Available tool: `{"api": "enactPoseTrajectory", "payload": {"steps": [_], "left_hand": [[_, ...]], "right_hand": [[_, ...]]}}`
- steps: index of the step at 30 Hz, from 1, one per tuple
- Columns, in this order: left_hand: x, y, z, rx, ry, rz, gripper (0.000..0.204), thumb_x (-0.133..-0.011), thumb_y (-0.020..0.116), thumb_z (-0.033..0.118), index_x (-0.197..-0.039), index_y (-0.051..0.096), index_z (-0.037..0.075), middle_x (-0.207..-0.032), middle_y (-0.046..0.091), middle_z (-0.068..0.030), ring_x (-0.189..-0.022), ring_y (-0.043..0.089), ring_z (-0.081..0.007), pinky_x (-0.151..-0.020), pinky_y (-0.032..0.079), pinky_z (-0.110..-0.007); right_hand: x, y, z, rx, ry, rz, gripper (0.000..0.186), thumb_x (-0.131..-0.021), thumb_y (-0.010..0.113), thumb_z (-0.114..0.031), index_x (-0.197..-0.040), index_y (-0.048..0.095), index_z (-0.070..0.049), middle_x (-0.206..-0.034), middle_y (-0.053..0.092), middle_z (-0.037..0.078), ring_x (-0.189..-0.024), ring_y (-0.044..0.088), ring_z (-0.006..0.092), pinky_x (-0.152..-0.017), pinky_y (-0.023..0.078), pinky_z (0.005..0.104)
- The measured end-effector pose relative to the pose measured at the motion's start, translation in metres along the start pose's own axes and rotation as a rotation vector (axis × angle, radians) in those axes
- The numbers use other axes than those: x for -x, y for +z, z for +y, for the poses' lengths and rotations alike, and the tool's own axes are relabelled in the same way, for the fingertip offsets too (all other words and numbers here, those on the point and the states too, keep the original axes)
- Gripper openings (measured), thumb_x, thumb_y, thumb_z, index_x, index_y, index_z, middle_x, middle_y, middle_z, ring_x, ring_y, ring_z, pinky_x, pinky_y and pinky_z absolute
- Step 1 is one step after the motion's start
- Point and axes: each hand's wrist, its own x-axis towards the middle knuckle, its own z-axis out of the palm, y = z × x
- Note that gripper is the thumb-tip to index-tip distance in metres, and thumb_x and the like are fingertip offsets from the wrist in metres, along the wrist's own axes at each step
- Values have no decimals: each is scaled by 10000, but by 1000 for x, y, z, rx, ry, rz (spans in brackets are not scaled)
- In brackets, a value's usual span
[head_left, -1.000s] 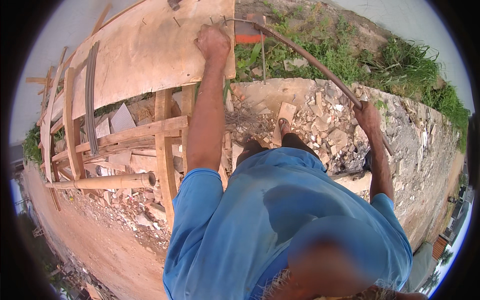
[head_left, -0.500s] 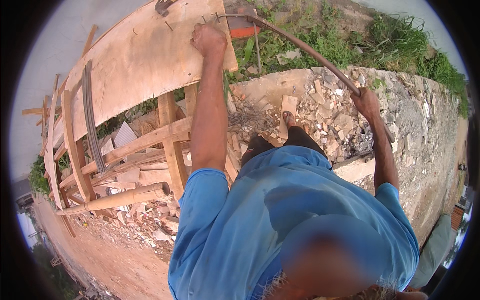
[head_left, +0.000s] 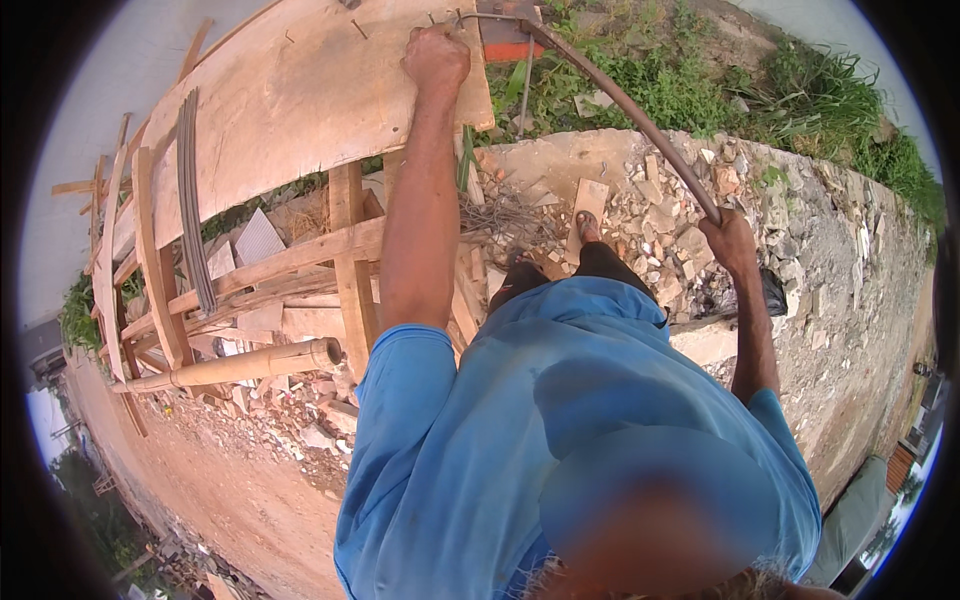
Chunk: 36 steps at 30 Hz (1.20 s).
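My left hand is closed at the edge of a pale plywood board, beside several upright nails; whatever is inside its fingers is hidden. My right hand grips a long brown metal bar. The bar runs up to the board, where a thin bent rod reaches the nails just above my left hand. A bundle of dark thin strips lies across the board's left part.
A timber frame and a bamboo pole stand under and beside the board. Broken rubble surrounds my sandalled feet. A black bag lies by my right forearm. Weeds grow beyond a concrete edge.
Since half a second ago, my right hand has pulled the lower part of the bar down toward my body, so it slants more steeply. My left hand stays closed at the board.
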Motion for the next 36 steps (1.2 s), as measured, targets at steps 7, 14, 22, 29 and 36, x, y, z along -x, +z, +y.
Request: {"api": "enactPoseTrajectory", "payload": {"steps": [7,14,22,29,36], "left_hand": [[8,-23,-11,-240,236,-64,314,-903,554,241,-1149,718,134,-1128,651,-117,-1092,600,-351,-929,458,-517],[19,-29,-1,-370,298,-29,356,-912,531,246,-1222,681,159,-1120,645,-120,-1096,579,-337,-928,457,-531],[19,-28,2,-432,305,-12,283,-918,571,222,-1145,708,122,-1149,648,-90,-1102,574,-296,-949,433,-506],[23,-27,-2,-340,341,38,261,-906,592,207,-1121,715,123,-1107,658,-79,-1028,595,-293,-916,444,-499],[17,-26,-1,-365,319,36,265,-889,612,227,-1104,719,115,-1078,661,-89,-1020,601,-295,-897,453,-496]], "right_hand": [[-31,30,-13,-50,-203,23,391,-870,657,-386,-973,666,-9,-757,675,239,-747,676,410,-698,501,503],[-35,61,-30,-14,-152,165,449,-925,625,-477,-956,646,-30,-786,684,236,-771,665,447,-714,502,531],[-23,75,-40,-57,-106,177,384,-908,663,-424,-994,698,-51,-684,658,197,-657,670,384,-618,498,481],[2,36,-56,14,-113,202,309,-946,606,-350,-928,636,-44,-702,655,246,-711,656,456,-651,488,547],[4,30,-56,49,-88,155,322,-938,624,-372,-955,606,-51,-720,659,241,-726,655,455,-656,476,556]]}}
